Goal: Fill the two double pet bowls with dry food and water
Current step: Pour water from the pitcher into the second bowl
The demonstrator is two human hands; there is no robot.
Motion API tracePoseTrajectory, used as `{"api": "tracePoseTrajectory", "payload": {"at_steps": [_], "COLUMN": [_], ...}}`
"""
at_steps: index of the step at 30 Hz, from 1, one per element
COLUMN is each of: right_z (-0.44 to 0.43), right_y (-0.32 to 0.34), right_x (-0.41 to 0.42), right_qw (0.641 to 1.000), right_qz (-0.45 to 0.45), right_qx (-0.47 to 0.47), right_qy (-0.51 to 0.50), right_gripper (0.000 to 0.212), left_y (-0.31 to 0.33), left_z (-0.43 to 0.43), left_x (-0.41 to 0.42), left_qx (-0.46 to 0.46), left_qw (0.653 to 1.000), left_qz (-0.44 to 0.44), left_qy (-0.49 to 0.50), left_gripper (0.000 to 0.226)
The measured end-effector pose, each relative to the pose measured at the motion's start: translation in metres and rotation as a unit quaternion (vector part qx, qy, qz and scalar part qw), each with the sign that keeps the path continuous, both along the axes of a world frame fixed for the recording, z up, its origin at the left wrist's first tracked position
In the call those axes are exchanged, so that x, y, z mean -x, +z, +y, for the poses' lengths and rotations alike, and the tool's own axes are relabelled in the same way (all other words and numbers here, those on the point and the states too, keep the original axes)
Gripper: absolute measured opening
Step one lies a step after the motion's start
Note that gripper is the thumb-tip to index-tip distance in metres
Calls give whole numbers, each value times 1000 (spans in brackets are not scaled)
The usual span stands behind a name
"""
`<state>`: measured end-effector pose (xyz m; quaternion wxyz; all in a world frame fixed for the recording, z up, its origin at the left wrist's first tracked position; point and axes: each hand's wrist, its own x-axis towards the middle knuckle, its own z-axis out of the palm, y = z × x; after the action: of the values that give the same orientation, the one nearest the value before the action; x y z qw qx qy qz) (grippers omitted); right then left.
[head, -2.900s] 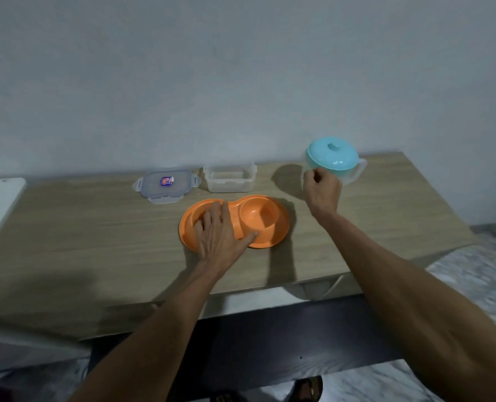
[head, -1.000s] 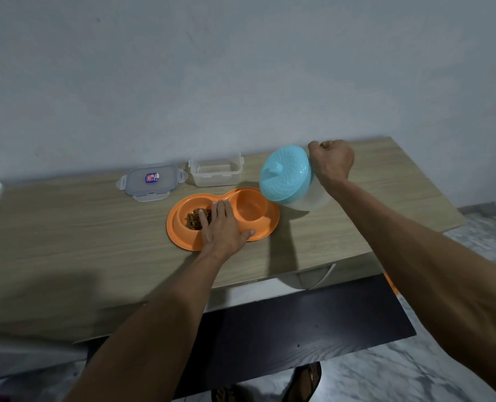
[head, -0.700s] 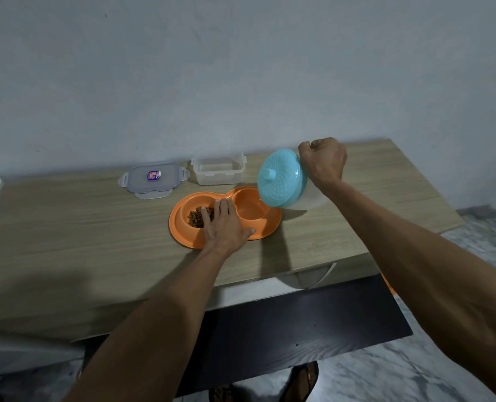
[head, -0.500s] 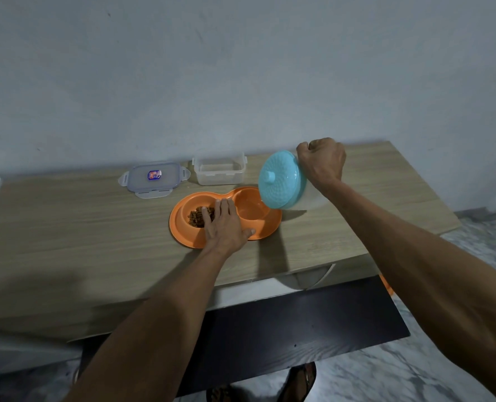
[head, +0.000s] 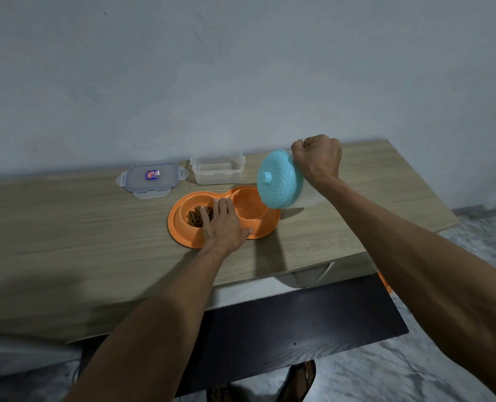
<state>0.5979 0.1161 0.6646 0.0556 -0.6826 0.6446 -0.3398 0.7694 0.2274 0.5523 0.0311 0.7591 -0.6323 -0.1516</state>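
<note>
An orange double pet bowl (head: 180, 227) lies on the wooden table (head: 66, 227). Brown dry food (head: 194, 217) fills its left cup; the right cup (head: 248, 204) looks orange inside and I cannot tell whether water is in it. My left hand (head: 222, 224) rests flat on the bowl's middle, fingers straight. My right hand (head: 317, 159) grips the handle of a clear pitcher with a turquoise lid (head: 278, 179), tipped steeply on its side so the lid faces the right cup. Only one double bowl is in view.
A clear plastic food container (head: 217, 169) stands open behind the bowl, its lid (head: 152, 177) lying flat to the left. A grey wall rises behind the table. A dark lower shelf (head: 299, 323) juts out below the table's front edge, above a marble floor.
My right hand lifted the pitcher off the table at the right and tipped it over the bowl's right cup, steeper in each frame. My left hand slid back, uncovering the dry food.
</note>
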Motion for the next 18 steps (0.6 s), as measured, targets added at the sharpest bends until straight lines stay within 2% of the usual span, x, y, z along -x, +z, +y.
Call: {"api": "tracePoseTrajectory", "payload": {"at_steps": [18], "right_z": [-3], "right_y": [2], "right_x": [-1], "right_qw": [1000], "right_qz": [18], "right_qx": [17], "right_qy": [7], "right_gripper": [50], "left_y": [-1], "left_z": [0], "left_x": [0], "left_qx": [0], "left_qw": [1000], "left_qz": [-7], "left_qy": [-2], "left_gripper": [102]}}
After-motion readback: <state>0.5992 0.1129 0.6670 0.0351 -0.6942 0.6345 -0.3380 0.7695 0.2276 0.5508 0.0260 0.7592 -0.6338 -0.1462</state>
